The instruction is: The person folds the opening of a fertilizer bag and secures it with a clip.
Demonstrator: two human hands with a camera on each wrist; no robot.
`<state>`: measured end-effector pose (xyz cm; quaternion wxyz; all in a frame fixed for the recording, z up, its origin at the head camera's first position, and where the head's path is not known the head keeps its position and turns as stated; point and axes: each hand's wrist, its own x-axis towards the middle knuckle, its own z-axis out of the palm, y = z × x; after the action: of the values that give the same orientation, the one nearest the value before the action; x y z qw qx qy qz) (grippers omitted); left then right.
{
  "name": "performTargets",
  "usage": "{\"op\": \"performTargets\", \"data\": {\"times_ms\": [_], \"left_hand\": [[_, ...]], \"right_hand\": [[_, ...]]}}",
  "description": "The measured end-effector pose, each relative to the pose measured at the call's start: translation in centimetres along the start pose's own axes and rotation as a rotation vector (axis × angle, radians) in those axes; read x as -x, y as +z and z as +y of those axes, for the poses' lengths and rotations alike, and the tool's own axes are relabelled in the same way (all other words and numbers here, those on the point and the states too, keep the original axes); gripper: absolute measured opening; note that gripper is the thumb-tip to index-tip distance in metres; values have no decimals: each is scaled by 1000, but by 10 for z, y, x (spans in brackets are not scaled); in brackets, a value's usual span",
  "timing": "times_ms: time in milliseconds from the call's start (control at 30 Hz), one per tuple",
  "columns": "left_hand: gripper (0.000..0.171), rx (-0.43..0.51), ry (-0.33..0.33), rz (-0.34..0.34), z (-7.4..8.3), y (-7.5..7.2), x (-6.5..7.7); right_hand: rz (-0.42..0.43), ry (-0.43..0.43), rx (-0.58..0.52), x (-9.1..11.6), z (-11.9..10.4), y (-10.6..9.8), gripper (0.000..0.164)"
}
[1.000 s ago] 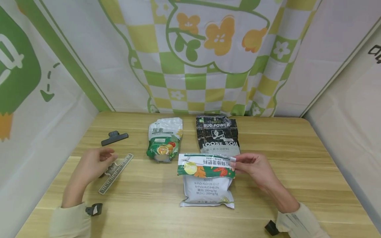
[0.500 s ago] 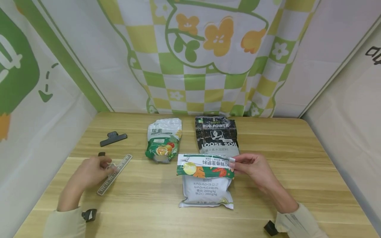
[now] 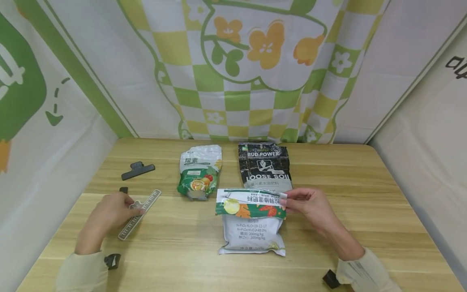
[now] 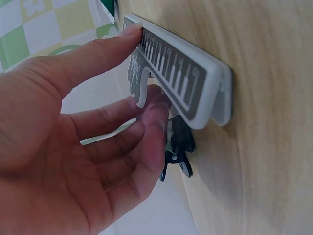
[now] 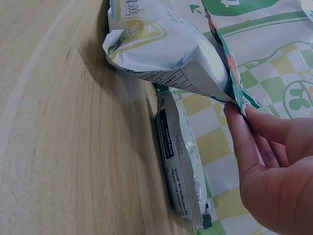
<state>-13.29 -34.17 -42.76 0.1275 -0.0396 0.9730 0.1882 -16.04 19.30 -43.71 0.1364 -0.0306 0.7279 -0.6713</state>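
My left hand (image 3: 107, 213) grips a long white-and-grey clip (image 3: 140, 217) with a piano-key pattern. In the left wrist view, the thumb lies on the clip's patterned face (image 4: 171, 66) and the curled fingers reach behind its handle. Behind those fingers a black clip (image 4: 180, 139) partly shows on the table. My right hand (image 3: 313, 207) pinches the right corner of the folded-over top (image 3: 251, 209) of a white fertilizer bag (image 3: 248, 239). From the right wrist view, thumb and fingertips hold the green-edged fold (image 5: 234, 81) together.
Behind the fertilizer bag lies a black-and-grey LOOSE SOIL bag (image 3: 264, 162), partly overlapped by it. A white-and-green bag (image 3: 200, 174) with fruit pictures lies left of it. Another black clip (image 3: 138, 170) rests at the back left. A checkered cloth (image 3: 251, 97) hangs behind the table.
My left hand has shifted slightly around the white-and-grey clip, with the thumb now on its face and the black clip's end showing behind. The right hand keeps its pinch on the fold.
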Motion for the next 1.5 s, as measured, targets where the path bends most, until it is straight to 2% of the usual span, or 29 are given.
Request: {"op": "performTargets", "data": {"times_ms": [200, 633, 1300, 1500], "left_hand": [[62, 19, -20, -32, -1, -2, -4], [70, 54, -41, -46, -3, -1, -7], [67, 76, 8, 49, 1, -3, 3], [64, 131, 74, 111, 13, -5, 7]], "right_hand": [[0, -3, -5, 0, 0, 0, 19], [4, -1, 4, 0, -1, 1, 18], [12, 6, 20, 0, -1, 1, 18], [12, 1, 12, -1, 0, 0, 18]]}}
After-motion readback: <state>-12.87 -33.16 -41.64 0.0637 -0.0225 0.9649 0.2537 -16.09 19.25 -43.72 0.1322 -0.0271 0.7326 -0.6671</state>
